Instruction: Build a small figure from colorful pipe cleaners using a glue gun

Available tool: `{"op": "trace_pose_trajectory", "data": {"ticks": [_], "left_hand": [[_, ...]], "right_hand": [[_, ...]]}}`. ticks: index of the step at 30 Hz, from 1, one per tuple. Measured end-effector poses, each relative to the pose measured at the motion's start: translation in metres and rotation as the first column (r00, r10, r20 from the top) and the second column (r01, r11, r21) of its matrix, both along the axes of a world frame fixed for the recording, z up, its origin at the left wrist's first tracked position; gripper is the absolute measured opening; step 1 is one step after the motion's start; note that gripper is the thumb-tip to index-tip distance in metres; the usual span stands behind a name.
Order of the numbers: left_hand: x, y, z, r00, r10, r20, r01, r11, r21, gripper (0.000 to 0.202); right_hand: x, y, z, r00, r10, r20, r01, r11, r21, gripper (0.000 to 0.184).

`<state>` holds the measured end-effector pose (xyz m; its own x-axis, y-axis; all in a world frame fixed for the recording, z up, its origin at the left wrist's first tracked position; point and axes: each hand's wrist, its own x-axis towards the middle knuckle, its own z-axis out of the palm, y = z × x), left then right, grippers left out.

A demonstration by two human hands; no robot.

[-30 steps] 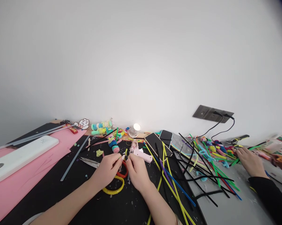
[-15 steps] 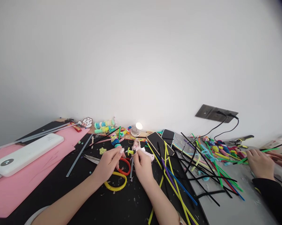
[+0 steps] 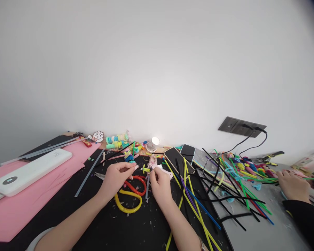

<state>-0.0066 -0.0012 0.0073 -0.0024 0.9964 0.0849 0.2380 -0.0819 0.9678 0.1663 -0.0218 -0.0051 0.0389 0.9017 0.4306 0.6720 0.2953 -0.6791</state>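
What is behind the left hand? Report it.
Behind the left hand are scissors, blade end showing to its left, handles to its right, middle covered. Beyond sits a colourful bundle, its near end hidden.

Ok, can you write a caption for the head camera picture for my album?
Craft time: right fingers hold a small yellow piece, left fingers near the scissors.

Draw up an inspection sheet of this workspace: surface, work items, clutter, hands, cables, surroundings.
Surface: black worktop, grey section at right; scraps scattered.
Work items: small yellow piece; scissors, partly hidden by left hand.
Clutter: pipe cleaners, two phones, pink paper, glue gun.
Hands: right hand pinches yellow piece; left hand's grip unclear.
Cables: two black cables, plugged into wall socket.
Surroundings: pale wall; another person's hand at right.
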Motion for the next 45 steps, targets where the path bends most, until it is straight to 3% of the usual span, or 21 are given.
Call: {"op": "trace_pose_trajectory", "data": {"ticks": [5, 10, 20, 27, 37, 45], "left_hand": [[-0.003, 0.002, 0.002, 0.993, -0.075, 0.094, 0.067, 0.994, 0.085, 0.033], [-0.004, 0.007, -0.004, 0.984, -0.030, 0.175, 0.019, 0.998, 0.062, 0.041], [-0.012, 0.013, -0.003, 0.993, 0.098, 0.064, -0.103, 0.992, 0.067, 0.027], [-0.016, 0.017, -0.004, 0.952, 0.061, 0.299, -0.081, 0.995, 0.054, 0.028], [-0.013, 0.018, -0.006, 0.967, 0.062, 0.245, -0.053, 0.998, -0.044, 0.040], [-0.011, 0.017, -0.003, 0.963, 0.061, 0.264, -0.056, 0.998, -0.026, 0.032]], "right_hand": [[0.001, 0.001, -0.001, 1.000, -0.008, 0.003, 0.008, 1.000, 0.008, 0.034], [0.001, 0.001, 0.001, 1.000, 0.004, -0.017, -0.004, 1.000, 0.008, 0.034], [0.002, 0.000, 0.001, 0.999, 0.038, -0.032, -0.039, 0.999, -0.021, 0.032], [0.002, 0.001, 0.002, 0.999, 0.040, -0.029, -0.040, 0.999, -0.028, 0.032], [0.000, 0.000, 0.002, 0.999, 0.047, -0.006, -0.047, 0.999, -0.004, 0.033], [0.002, 0.000, 0.002, 0.999, 0.040, 0.002, -0.040, 0.999, 0.004, 0.033]]}}
